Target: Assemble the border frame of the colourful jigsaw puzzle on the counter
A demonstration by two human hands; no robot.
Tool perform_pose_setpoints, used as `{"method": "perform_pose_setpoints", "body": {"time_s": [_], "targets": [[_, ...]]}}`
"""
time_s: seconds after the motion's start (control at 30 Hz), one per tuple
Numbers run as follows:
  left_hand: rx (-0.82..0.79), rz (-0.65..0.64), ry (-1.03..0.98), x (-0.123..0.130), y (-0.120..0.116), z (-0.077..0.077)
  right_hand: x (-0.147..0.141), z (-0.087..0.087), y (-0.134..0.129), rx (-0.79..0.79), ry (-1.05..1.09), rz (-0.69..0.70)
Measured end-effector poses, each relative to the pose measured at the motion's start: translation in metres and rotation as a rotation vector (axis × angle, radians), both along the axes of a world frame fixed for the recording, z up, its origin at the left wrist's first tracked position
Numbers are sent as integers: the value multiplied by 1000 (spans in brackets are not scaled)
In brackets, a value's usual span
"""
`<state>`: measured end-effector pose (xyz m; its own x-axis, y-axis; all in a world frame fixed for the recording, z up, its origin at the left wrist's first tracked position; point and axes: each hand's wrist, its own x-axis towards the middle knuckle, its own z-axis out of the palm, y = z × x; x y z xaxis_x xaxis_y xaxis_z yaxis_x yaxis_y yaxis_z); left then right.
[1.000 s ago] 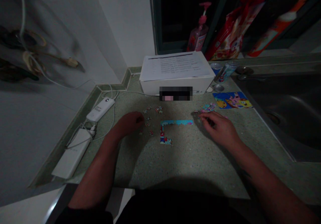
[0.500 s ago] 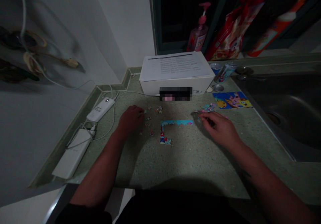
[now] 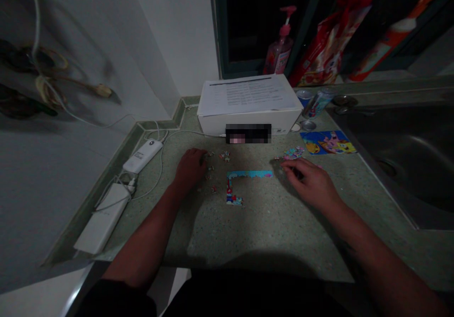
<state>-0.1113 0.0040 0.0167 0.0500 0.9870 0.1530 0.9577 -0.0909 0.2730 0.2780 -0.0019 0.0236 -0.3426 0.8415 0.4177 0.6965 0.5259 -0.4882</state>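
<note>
My left hand point(image 3: 191, 166) rests low over the counter with curled fingers, beside loose jigsaw pieces point(image 3: 213, 189); whatever lies under its fingertips is hidden. A partly joined jigsaw puzzle point(image 3: 248, 174) lies between my hands: a light-blue top strip, a red and dark left side and a short bottom corner. My right hand point(image 3: 307, 177) pinches a tiny puzzle piece between thumb and forefinger, just in front of a heap of colourful pieces point(image 3: 294, 153). More loose pieces point(image 3: 225, 155) lie above the joined part.
A white box point(image 3: 248, 118) with a printed sheet stands behind the puzzle. A blue cartoon picture card point(image 3: 328, 142) lies by the sink point(image 3: 418, 165). Power banks point(image 3: 104, 217) and cables sit left. Cans point(image 3: 318, 103), a pump bottle point(image 3: 279, 54) and a red bag point(image 3: 321, 47) are at the back.
My left hand has shifted slightly to the right, its fingers more curled, covering pieces that showed beside it. My right hand has stayed almost still at the heap.
</note>
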Motion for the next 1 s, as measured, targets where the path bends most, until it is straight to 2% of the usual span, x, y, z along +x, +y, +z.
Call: {"method": "perform_pose_setpoints", "body": {"time_s": [0.2, 0.57, 0.73, 1.0], "targets": [[52, 5, -28, -2, 3, -3, -1, -2, 0, -15, 6, 0], [36, -23, -40, -2, 23, -13, -3, 2, 0, -19, 20, 2], [38, -44, -68, -5, 23, -16, -3, 1, 0, -22, 30, 9], [43, -55, -68, 0, 16, -11, 1, -1, 1, -29, 9, -4]]}}
